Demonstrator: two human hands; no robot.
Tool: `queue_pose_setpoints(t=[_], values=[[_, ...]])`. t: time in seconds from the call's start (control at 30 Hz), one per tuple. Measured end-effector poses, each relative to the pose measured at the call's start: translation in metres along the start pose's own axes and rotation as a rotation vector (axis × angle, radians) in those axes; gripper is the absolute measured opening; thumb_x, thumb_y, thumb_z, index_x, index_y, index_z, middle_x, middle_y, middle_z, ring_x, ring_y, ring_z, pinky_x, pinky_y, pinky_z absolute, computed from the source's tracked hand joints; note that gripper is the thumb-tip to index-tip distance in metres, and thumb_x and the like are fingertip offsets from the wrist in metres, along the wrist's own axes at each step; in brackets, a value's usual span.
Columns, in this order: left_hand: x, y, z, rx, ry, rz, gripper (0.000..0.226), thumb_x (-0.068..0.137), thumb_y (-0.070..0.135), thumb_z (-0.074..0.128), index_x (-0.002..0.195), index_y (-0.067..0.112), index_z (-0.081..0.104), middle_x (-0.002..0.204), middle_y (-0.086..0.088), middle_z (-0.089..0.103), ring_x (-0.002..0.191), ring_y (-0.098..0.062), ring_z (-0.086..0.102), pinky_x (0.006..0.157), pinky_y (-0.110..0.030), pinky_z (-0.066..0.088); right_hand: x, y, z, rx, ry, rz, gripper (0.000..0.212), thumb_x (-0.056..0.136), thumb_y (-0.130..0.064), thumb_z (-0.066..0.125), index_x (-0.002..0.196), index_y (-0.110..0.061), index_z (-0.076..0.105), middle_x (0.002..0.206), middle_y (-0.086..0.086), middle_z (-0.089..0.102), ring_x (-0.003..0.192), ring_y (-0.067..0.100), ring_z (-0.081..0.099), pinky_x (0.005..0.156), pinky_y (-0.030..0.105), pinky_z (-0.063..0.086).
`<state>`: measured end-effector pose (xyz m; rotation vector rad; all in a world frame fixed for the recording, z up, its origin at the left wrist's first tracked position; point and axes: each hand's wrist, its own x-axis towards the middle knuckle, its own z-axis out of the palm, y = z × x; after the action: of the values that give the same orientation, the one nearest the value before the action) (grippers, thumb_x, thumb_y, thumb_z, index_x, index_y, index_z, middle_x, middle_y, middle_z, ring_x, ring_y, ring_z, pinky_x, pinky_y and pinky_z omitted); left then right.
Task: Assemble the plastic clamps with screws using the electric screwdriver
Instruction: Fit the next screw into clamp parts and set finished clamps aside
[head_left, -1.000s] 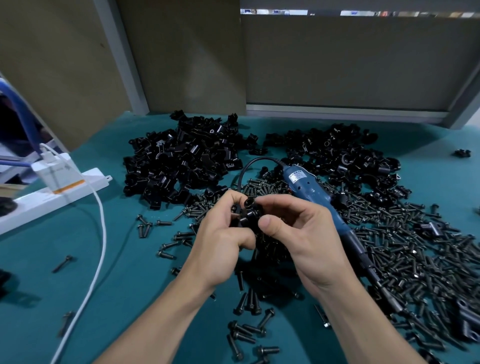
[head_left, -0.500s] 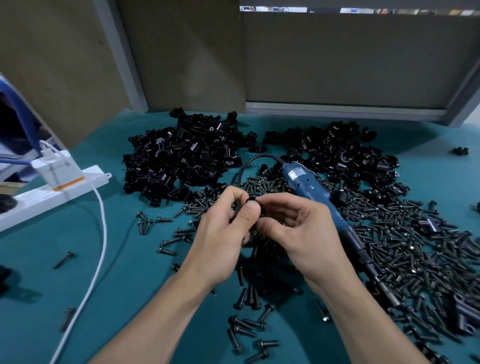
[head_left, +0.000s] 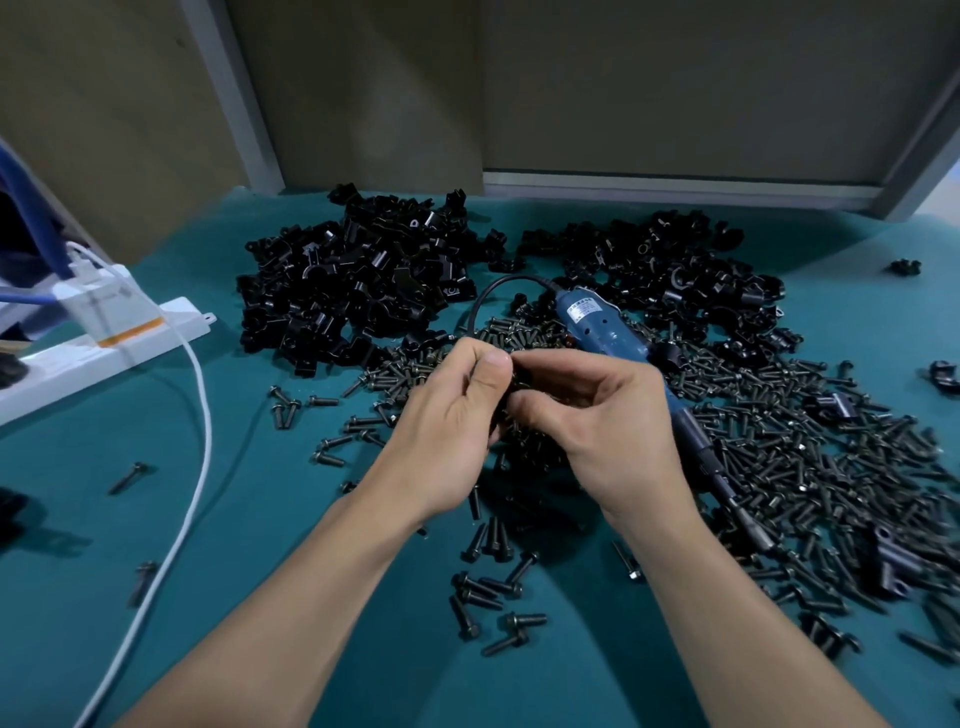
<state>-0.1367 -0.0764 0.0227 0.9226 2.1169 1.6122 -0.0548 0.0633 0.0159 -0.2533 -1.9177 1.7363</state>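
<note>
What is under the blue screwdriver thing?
The blue screwdriver lies on a heap of black screws that spreads out beside it. What sits right beneath is covered by the tool itself and partly by the right hand.

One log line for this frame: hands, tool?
left hand: pinches black clamp | right hand: pinches same clamp | electric screwdriver: unheld, lies among screws

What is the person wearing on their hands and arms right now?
Nothing visible: the left hand and right hand are bare, without gloves, rings or a watch. The left forearm and right forearm are bare too, no sleeves in view. Fingernails are short.
</note>
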Motion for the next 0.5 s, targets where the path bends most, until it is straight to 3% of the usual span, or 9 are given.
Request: queue_pose_setpoints(t=[0.13,0.2,0.3,0.5], values=[[-0.0018,-0.0001,-0.0017,0.001,-0.026,0.009,0.05,0.098,0.077,0.03,0.096,0.035,0.057,0.06,0.024,0.056,0.052,0.002,0.051,0.051,-0.013,0.04,0.0006,-0.0018,-0.0017,0.02,-0.032,-0.011,0.032,0.077,-0.01,0.087,0.106,-0.023,0.082,0.099,0.0,0.081,0.097,0.022,0.078,0.09,0.043,0.062],[-0.0027,-0.0012,-0.0014,0.03,-0.03,0.032,0.057,0.092,0.081,0.032,0.099,0.03,0.057,0.059,0.021,0.055,0.052,0.001,0.05,0.051,-0.016,0.04,0.0009,-0.0022,-0.002,0.089,-0.059,-0.003,0.031,0.077,-0.007,0.088,0.106,-0.018,0.082,0.1,0.004,0.081,0.098,0.024,0.077,0.089,0.04,0.062],[-0.0039,-0.0058,0.0012,0.114,0.04,0.116,0.051,0.093,0.082,0.031,0.09,0.036,0.054,0.063,0.015,0.056,0.054,-0.002,0.048,0.053,-0.021,0.039,0.0017,-0.0021,-0.0013,0.131,-0.08,0.014,0.029,0.077,-0.005,0.087,0.104,-0.017,0.083,0.099,0.006,0.081,0.097,0.024,0.078,0.085,0.031,0.061],[-0.0004,-0.0056,0.0036,0.044,0.084,0.174,0.043,0.1,0.068,0.04,0.078,0.033,0.053,0.061,0.016,0.054,0.054,-0.005,0.047,0.051,-0.024,0.038,0.0038,-0.0082,-0.0055,0.209,-0.149,0.059,0.038,0.068,-0.003,0.087,0.104,-0.014,0.081,0.1,0.009,0.081,0.097,0.024,0.078,0.083,0.028,0.061]])
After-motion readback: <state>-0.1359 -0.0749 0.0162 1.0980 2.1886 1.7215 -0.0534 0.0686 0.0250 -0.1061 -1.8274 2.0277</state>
